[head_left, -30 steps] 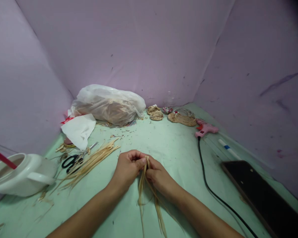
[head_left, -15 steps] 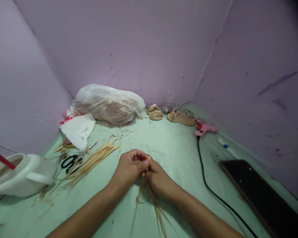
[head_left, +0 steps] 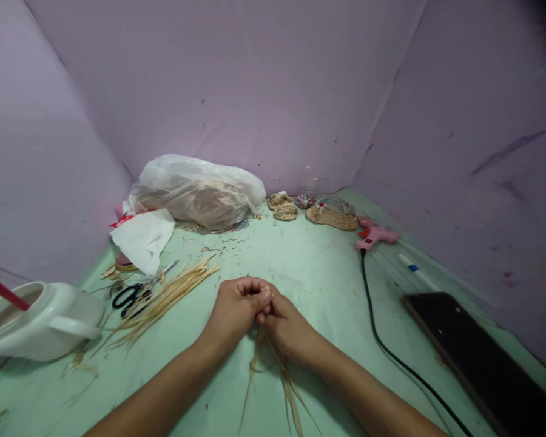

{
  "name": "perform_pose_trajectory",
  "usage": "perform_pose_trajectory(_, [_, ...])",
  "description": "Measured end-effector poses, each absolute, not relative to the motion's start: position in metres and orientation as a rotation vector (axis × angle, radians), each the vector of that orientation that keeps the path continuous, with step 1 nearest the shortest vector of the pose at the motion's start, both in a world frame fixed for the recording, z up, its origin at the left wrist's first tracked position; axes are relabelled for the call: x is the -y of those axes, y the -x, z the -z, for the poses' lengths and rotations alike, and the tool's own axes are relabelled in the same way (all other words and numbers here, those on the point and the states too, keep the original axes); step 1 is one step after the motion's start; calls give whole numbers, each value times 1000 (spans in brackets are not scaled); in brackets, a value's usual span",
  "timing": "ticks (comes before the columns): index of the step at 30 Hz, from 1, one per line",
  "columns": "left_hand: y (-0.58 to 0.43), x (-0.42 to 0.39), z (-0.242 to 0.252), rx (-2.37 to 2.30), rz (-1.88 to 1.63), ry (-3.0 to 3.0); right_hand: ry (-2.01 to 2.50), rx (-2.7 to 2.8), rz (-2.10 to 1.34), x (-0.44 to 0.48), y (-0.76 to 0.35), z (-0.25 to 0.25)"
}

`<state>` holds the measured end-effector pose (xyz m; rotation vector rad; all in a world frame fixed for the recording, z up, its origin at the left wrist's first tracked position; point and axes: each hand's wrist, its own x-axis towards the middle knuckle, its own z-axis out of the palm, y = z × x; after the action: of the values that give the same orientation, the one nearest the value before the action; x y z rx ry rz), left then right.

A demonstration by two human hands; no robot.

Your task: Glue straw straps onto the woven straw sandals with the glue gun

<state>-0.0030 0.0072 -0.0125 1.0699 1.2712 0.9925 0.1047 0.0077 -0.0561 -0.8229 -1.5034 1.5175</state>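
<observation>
My left hand [head_left: 239, 306] and my right hand [head_left: 289, 321] meet at the middle of the green tabletop, fingers pinched together on a small piece of straw. Most of that piece is hidden by the fingers. Long loose straw strands [head_left: 291, 391] hang down from beneath both hands and spread toward the near edge. To the left lies a bundle of pale straw strips [head_left: 173, 297], partly across black-handled scissors [head_left: 126, 296].
A white pot [head_left: 68, 309] with a red strip stands at left. Behind are a plastic bag [head_left: 200, 194], white paper [head_left: 145, 237], and woven pieces [head_left: 286, 211]. On the right are a pink glue gun [head_left: 377, 235], its black cord, a marker [head_left: 416, 271] and a dark phone [head_left: 477, 358].
My right hand has shifted slightly left, closer against my left hand. The fingers now cover more of the straw piece between them.
</observation>
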Motion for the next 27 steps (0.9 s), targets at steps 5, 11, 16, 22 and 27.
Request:
perform_pose_trajectory(5, [2,-7,9,-1274,-949,-1084,785,1359,-1654,-8,-103,57])
perform_pose_trajectory(11, [3,-5,1,-1239,-842,-1144,790,1269,-1746,-8,-101,63])
perform_pose_trajectory(16, [3,-4,1,-1231,-826,-1240,787,1251,-1708,-9,-100,66])
perform_pose_trajectory(22, [3,-3,4,-1277,-908,-1352,803,1234,-1762,-8,-103,59])
perform_pose_trajectory(27, [17,-12,-2,-1285,-1050,-1200,809,1209,-1905,-8,-117,28])
